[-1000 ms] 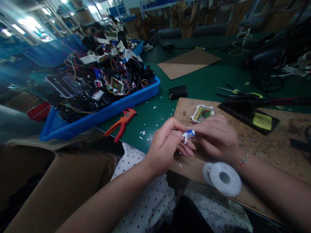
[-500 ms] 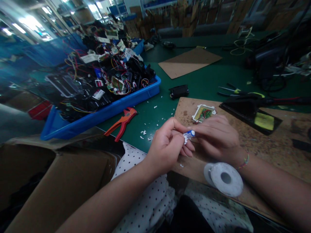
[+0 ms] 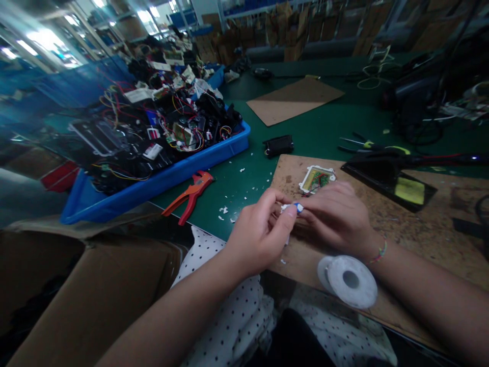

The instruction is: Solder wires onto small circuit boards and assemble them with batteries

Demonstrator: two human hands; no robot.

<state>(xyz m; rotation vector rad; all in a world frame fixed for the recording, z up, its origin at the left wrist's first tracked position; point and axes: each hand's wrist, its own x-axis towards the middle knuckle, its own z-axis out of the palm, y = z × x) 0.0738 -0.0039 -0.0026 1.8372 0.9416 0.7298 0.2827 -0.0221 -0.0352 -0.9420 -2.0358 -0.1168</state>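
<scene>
Between my hands is a small blue and white cylindrical piece [image 3: 298, 207], with ragged white bits along it; its exact kind is unclear. My left hand [image 3: 257, 234] is closed round it, thumb pressed on top. The fingertips of my right hand [image 3: 338, 216] pinch at its right end. Just behind my right hand lies a white-framed circuit board [image 3: 317, 178] with red wires, partly covered by the fingers. A white spool [image 3: 357, 288] stands near my right wrist at the front of the brown work board [image 3: 412, 239].
Orange-red cutters [image 3: 191, 196] and white scraps [image 3: 224, 209] lie on the green table [image 3: 244, 191]. A blue tray [image 3: 160, 181] heaped with wired electronics is at left. Beyond my hands are a black device [image 3: 278, 146], a cardboard sheet [image 3: 294, 99], pliers [image 3: 367, 145] and a black stand with yellow sponge [image 3: 409, 190].
My left thumb has moved over the blue and white piece, and the left fingers have curled in. Less of the piece shows now. The whole view has shifted slightly.
</scene>
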